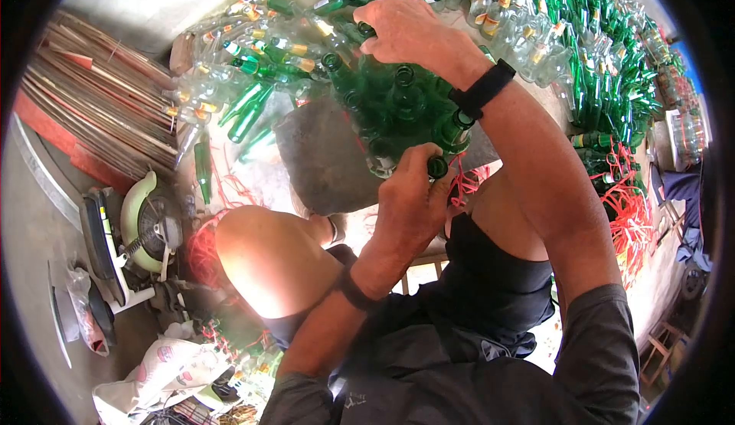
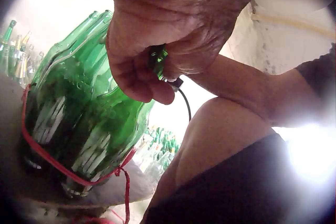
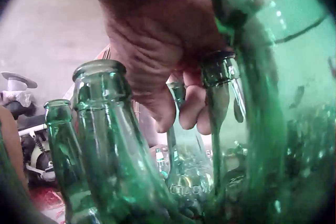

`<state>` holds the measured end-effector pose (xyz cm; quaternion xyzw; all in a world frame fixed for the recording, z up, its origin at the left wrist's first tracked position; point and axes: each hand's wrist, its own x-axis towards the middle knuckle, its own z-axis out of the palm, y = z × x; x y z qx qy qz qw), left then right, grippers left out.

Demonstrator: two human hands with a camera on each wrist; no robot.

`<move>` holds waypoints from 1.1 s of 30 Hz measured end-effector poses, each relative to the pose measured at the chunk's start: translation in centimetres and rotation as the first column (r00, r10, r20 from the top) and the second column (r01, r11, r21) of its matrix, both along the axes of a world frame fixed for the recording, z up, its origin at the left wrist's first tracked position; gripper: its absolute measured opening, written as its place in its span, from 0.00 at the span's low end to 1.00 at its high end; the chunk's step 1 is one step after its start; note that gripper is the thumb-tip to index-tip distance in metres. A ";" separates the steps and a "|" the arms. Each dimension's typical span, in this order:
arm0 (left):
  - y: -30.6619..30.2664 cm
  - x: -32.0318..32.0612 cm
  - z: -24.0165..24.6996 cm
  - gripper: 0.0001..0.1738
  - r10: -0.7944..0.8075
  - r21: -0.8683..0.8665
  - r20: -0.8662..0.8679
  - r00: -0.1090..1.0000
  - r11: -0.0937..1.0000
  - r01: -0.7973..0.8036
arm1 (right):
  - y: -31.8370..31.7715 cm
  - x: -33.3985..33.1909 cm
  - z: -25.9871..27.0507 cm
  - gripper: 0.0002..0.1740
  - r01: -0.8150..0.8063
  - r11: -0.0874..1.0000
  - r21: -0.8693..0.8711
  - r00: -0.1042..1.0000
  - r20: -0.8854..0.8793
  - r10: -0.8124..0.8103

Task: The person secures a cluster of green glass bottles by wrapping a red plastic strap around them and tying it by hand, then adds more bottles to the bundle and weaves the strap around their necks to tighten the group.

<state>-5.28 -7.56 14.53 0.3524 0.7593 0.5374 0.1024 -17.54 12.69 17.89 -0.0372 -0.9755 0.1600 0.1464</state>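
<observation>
A bundle of upright green glass bottles (image 1: 404, 96) stands on a grey stone slab (image 1: 314, 157) before the person's knees. Red string (image 2: 127, 193) circles the bottles low down and is knotted at one side in the left wrist view. The left hand (image 1: 413, 203) curls its fingers and thumb round the neck of the nearest bottle (image 1: 437, 168). At the bundle's far side, the right hand (image 1: 417, 34) grips another bottle (image 1: 366, 30) by its neck. In the right wrist view that hand's fingers (image 3: 194, 111) wrap the neck among other bottle mouths.
Many loose green and clear bottles (image 1: 528, 34) are heaped behind and to the right. More bottles (image 1: 249, 111) lie left of the slab. Red string (image 1: 624, 218) hangs in tangles at right. Long wooden strips (image 1: 99, 92) and a wheeled machine (image 1: 145, 226) stand at left.
</observation>
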 end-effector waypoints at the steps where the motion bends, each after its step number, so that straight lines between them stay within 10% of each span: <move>1: 0.0 0.0 0.0 0.16 0.002 0.001 0.001 1.000 1.000 -0.002 | 0.1 0.0 0.1 0.25 -0.002 1.000 0.001 1.000 0.001 0.002; 10: -0.2 0.0 -0.5 0.18 -0.003 0.026 0.008 1.000 1.000 0.002 | 0.6 0.4 0.4 0.21 -0.036 0.999 0.025 0.992 0.123 0.033; 19: -0.3 0.1 -0.9 0.18 0.011 0.074 -0.024 1.000 0.997 -0.009 | 0.9 2.2 1.6 0.19 -0.073 0.994 0.083 0.972 -0.219 0.090; 24: -0.4 0.1 -1.3 0.19 0.009 0.054 -0.039 0.999 0.999 -0.007 | -1.0 5.8 5.4 0.17 -0.128 0.992 0.013 0.983 0.134 0.125; 33: -0.2 0.2 -1.5 0.20 0.041 0.110 -0.089 0.995 0.994 -0.031 | -1.9 7.5 4.1 0.13 -0.142 0.977 0.160 0.977 0.180 0.112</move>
